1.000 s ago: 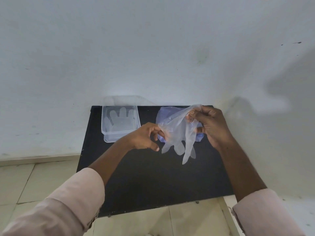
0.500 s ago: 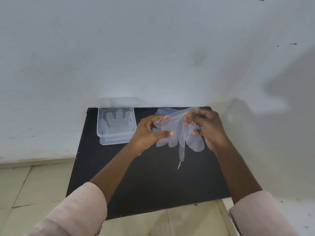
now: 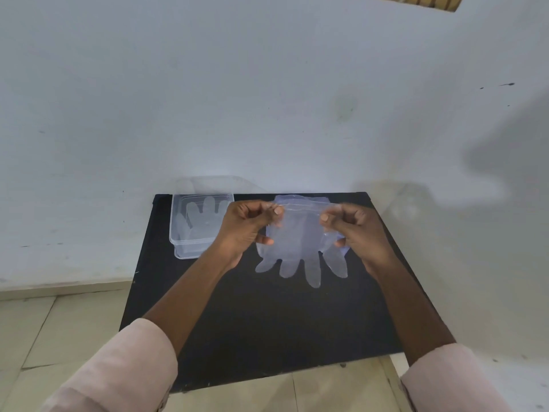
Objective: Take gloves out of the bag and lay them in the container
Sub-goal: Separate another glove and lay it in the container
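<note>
A thin clear plastic glove (image 3: 300, 248) hangs spread flat above the black table (image 3: 267, 337), its fingers pointing down toward me. My left hand (image 3: 248, 224) pinches the left corner of its cuff and my right hand (image 3: 353, 227) pinches the right corner. Behind the glove lies the clear bluish bag (image 3: 300, 200), mostly hidden. At the table's back left stands a clear plastic container (image 3: 178, 230) with a glove (image 3: 205, 215) lying flat inside.
A white wall rises directly behind the table. Beige floor tiles (image 3: 44, 328) show to the left and below the table's front edge. The container's lid seems to sit under it.
The glove was bunched between my hands. My hands have moved apart along the cuff and stretched it open flat, so its fingers now hang spread out.
</note>
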`<state>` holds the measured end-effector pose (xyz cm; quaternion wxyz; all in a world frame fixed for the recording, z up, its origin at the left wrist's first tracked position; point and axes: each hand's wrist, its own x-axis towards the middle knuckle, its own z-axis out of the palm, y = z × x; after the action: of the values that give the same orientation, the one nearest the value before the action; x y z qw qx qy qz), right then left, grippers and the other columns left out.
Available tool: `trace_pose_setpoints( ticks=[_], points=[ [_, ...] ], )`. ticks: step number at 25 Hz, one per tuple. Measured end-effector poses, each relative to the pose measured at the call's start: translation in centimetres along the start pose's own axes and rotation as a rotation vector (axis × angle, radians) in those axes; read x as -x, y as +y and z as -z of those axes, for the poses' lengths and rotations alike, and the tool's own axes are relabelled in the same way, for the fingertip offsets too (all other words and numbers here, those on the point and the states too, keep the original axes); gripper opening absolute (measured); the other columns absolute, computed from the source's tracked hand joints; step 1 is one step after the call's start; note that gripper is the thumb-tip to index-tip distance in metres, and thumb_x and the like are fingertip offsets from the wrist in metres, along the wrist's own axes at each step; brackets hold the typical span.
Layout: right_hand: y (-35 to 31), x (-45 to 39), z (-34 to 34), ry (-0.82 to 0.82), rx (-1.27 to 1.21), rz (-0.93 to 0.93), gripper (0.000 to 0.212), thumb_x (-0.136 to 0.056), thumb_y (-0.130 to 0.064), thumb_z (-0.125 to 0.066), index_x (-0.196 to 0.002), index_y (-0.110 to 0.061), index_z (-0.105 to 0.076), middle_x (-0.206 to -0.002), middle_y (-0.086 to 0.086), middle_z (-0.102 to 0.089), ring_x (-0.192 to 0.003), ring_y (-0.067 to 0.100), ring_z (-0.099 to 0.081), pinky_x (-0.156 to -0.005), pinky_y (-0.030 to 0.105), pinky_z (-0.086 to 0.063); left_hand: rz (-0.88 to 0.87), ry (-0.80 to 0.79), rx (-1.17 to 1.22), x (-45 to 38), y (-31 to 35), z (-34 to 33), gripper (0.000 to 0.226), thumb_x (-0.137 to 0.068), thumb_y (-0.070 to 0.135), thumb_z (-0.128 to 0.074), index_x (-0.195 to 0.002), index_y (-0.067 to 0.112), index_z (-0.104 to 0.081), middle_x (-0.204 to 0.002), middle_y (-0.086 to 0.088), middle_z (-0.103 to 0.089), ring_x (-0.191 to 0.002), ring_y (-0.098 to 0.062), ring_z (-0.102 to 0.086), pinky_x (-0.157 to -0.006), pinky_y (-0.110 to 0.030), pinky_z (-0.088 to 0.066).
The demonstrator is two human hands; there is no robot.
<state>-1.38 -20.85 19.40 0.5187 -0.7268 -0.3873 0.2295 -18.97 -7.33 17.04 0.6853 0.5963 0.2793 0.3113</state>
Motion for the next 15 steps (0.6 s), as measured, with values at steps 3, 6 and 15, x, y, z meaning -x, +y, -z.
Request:
trace_pose_setpoints(
  ticks=[3, 6, 15],
  points=[
    [0.1, 0.1, -0.5, 0.044, -0.038, 0.008, 0.015, -0.091, -0.019, -0.065, -0.094, -0.007, -0.074, -0.085, 0.009, -0.074, -0.074, 0.014, -0.069, -0.051, 0.014, -0.048, 0.012, 0.004, -0.032, -0.1, 0.1, 0.6, 0.015, -0.083, 0.028, -0.073, -0.088, 0.014, -0.077, -0.078, 0.000, -0.076, -0.075, -0.014, -0.070, -0.051, -0.027, -0.056],
    [0.1, 0.1, -1.2, 0.052, -0.059, -0.004, 0.017, -0.092, -0.020, -0.064, -0.097, -0.007, -0.074, -0.082, 0.001, -0.075, -0.074, 0.008, -0.071, -0.054, 0.017, -0.052, 0.036, 0.001, -0.072, -0.1, 0.2, 1.4, 0.018, -0.082, 0.026, -0.074, -0.089, 0.009, -0.077, -0.083, 0.000, -0.077, -0.075, -0.012, -0.071, -0.051, -0.026, -0.055],
    [-0.2, -0.4, -5.3, 0.025, -0.166, -0.113, 0.016, -0.094, -0.014, -0.061, -0.100, -0.004, -0.072, -0.088, 0.006, -0.073, -0.077, 0.013, -0.072, -0.059, 0.031, -0.059, 0.100, 0.003, -0.090, 0.3, 0.8, 5.3, 0.017, -0.084, 0.024, -0.073, -0.090, 0.008, -0.077, -0.084, 0.000, -0.078, -0.074, -0.010, -0.072, -0.056, -0.028, -0.058]
  ],
)
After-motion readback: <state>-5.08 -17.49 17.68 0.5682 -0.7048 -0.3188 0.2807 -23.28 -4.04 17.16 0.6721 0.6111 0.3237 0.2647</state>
